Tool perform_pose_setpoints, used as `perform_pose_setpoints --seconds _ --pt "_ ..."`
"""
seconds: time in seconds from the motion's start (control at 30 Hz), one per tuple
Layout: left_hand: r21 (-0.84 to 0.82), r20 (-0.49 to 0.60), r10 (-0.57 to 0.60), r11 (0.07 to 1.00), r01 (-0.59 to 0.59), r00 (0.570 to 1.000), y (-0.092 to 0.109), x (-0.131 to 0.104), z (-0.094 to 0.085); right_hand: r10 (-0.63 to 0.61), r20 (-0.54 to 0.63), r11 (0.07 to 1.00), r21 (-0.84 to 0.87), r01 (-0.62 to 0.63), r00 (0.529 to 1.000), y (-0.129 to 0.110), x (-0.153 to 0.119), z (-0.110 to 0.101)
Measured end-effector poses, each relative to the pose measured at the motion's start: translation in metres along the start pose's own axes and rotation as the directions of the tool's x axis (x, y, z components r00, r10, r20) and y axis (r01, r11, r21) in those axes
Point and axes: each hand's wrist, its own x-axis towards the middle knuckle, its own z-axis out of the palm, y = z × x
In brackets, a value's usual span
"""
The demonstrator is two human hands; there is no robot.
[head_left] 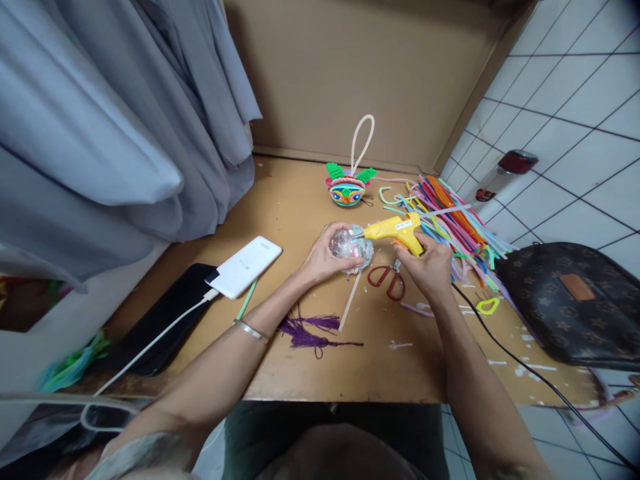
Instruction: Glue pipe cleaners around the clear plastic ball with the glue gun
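Clear ball [344, 245] — glassy, colour-flecked — left grip [324, 256] curled around it, right grip [429, 264] clasping yellow glue gun [391, 228]

Looks like smooth yellow plastic on the glue gun [390, 229], glossy and see-through on the ball [342, 243]. Shows polished metal on the bracelet [251, 331] and fine thread on the purple tassels [303, 335]. Reads as faintly shiny wood on the table [370, 380], glazed on the wall tiles [583, 83], matt cloth on the curtain [130, 113], leather-like on the bag [575, 313].
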Motion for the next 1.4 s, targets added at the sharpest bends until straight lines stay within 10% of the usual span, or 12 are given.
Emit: perform_pose_setpoints --seconds 1.4 --pt "0.009 -0.029 0.049 0.999 -0.049 0.998 -0.005 0.0019 0.0002 0.014 0.0 1.0 -0.017 -0.014 1.0 0.0008 -0.0023 0.0042"
